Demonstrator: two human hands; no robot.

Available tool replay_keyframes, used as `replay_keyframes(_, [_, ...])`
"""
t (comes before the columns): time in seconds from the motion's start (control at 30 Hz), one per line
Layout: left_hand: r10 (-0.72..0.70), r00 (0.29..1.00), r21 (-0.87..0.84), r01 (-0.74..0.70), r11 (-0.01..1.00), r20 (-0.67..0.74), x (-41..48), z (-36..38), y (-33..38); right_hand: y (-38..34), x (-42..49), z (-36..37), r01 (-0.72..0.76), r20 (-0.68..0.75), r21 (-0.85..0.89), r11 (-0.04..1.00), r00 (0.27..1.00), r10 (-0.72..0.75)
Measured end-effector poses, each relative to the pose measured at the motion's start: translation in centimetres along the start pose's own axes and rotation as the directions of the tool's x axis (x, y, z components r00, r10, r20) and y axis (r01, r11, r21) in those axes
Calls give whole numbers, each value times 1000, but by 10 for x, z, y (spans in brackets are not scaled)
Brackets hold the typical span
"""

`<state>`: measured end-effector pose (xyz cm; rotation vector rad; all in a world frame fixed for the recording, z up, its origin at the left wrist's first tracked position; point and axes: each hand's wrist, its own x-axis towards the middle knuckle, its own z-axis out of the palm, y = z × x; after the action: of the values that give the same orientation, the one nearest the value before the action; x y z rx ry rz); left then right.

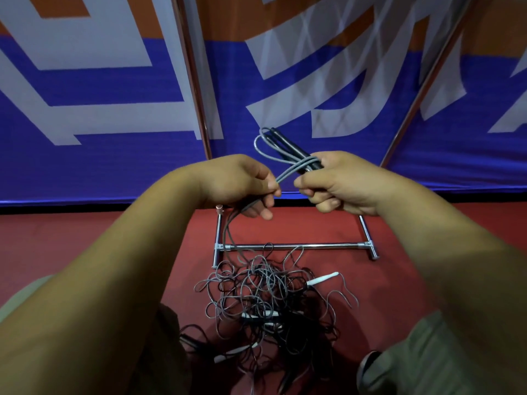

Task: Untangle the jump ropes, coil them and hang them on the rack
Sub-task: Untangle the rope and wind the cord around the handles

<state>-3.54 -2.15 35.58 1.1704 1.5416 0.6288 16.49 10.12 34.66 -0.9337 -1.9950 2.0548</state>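
- Right hand (339, 181) grips black plastic handles (293, 151) with looped grey cord (266, 143), held up before the chrome metal rack (288, 247).
- Left hand (242, 185) pinches the same cord (its tail drops down).
- Tangled pile of grey and black jump ropes (265, 306) lies on the red floor (85, 243).

Left hand (242, 183) and right hand (339, 183) are bare, and so are both forearms, right up to the edge of the shot. The trousers (427, 363) are a dull olive-green, plain fabric and a bit creased, showing at the right knee and a sliver at the left.
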Motion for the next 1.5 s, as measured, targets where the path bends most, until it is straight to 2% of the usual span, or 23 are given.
replay_keyframes(0.07, [14,1000,27,-14,1000,-5,2,3,0,-3,-2,3,2,13,66,998,1000,-2])
replay_keyframes(0.2, [111,985,9,-113,993,128,0,6,3,-4,3,4,-9,-155,176,984,987,37])
replay_keyframes(0.27, [131,973,2,-134,991,189,-1,5,4,-3,4,7,-17,-190,187,982,980,53])
replay_keyframes(0.4, [74,968,-4,-75,997,239,-1,2,1,-8,3,14,-4,-227,240,971,972,60])
replay_keyframes(0.5, [-24,978,38,16,999,207,4,2,-6,-10,3,12,-1,-235,253,967,970,63])
replay_keyframes(0.67, [-96,993,172,83,982,68,14,7,-16,-12,-1,13,-69,-130,192,979,987,95])
replay_keyframes(0.73, [-62,998,326,55,944,12,15,8,-19,-13,-4,14,-99,-63,154,983,992,110])
replay_keyframes(0.8, [24,997,400,6,917,-69,16,8,-20,-15,-9,14,-133,41,104,986,991,129])
replay_keyframes(0.87, [158,974,370,-88,925,-164,14,2,-22,-16,-16,15,-161,160,40,986,975,153])
replay_keyframes(0.9, [236,958,351,-167,921,-164,13,-3,-23,-17,-20,15,-173,220,-8,985,961,171])
replay_keyframes(0.97, [347,936,320,-310,895,-63,9,-14,-22,-17,-27,17,-208,324,-103,973,918,230])
replay_keyframes(1.07, [283,958,92,-278,956,-53,6,-12,-17,-12,-30,18,-279,426,-164,946,845,323])
replay_keyframes(1.13, [272,959,52,-268,962,-77,9,-9,-15,-6,-28,22,-311,449,-188,932,817,363])
replay_keyframes(1.3, [295,955,163,-286,944,-36,6,-7,-4,10,-19,27,-340,352,-267,902,836,420])
replay_keyframes(1.4, [288,957,309,-263,914,-39,3,-2,6,17,-13,26,-362,283,-293,885,851,442])
replay_keyframes(1.5, [264,963,467,-212,858,-48,0,-3,8,23,-4,23,-370,183,-244,896,890,417])
